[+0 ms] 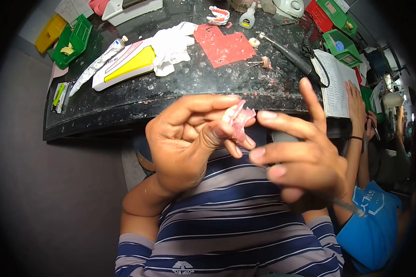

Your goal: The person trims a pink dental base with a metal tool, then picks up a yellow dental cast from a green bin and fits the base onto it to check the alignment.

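My left hand [178, 143] pinches a pink denture base [240, 124] with a few white teeth [228, 113] along its upper left edge, held up in front of the bench edge. Just to its right is my right hand [307, 152], somewhat blurred, with its index finger raised and the other fingertips pointing at the denture. A slim grey instrument [349, 207] runs beneath the right hand, its end jutting out at the lower right. The fingers hide most of its length.
On the dark bench [189, 85] lie a yellow-and-white box [129, 64], white paper [173, 46], red wax sheets [224, 46], a black handpiece [289, 55], a small bottle [247, 17] and a tooth model [218, 16]. At right, another person's hand [353, 101] rests on a notebook [333, 85].
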The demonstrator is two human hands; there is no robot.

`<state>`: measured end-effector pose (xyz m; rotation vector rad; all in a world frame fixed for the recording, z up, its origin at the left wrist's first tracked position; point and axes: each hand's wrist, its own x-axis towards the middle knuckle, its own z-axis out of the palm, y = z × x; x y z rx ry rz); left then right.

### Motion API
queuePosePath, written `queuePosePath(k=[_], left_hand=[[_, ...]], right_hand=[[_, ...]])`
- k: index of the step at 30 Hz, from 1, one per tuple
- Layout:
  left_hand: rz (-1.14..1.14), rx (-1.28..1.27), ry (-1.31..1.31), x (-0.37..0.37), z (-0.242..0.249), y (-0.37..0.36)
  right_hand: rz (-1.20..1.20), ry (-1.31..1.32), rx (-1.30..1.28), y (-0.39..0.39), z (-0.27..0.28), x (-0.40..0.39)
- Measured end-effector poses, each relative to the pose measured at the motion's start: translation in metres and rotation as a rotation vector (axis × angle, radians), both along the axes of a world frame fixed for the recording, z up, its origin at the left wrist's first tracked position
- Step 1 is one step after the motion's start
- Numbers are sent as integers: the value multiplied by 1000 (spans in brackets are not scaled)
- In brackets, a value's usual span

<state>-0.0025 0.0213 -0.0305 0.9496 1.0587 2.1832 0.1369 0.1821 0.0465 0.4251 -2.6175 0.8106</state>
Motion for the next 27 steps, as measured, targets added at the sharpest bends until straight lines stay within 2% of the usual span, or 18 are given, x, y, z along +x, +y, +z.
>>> queuePosePath(k=[1, 3, 5, 9, 11, 14, 18, 22, 25, 27], left_hand=[[-31, 5, -54, -1, 1, 1], [-32, 5, -83, -2, 1, 2], [-44, 5, -99, -3, -1, 3], [33, 4, -144, -2, -4, 7], [35, -62, -152, -5, -4, 5], [31, -39, -250, -3, -4, 6], [57, -50, -239, -4, -6, 5], [-59, 73, -375, -11, -9, 3], [-67, 48, -421, -8, -2, 2], [-73, 69, -374, -7, -3, 3]], right_hand=[[-47, 1, -81, 0, -2, 1], [-60, 39, -41, 2, -4, -1], [-117, 40, 63, -3, -3, -2], [-289, 236, 352, -23, -21, -18], [-320, 270, 364, -25, -23, -18], [-181, 97, 203, -22, -16, -10], [-342, 276, 394, -24, -28, -20], [-269, 135, 254, -24, -27, -13], [-306, 252, 263, -24, -28, -15], [-334, 231, 331, -25, -28, -19]])
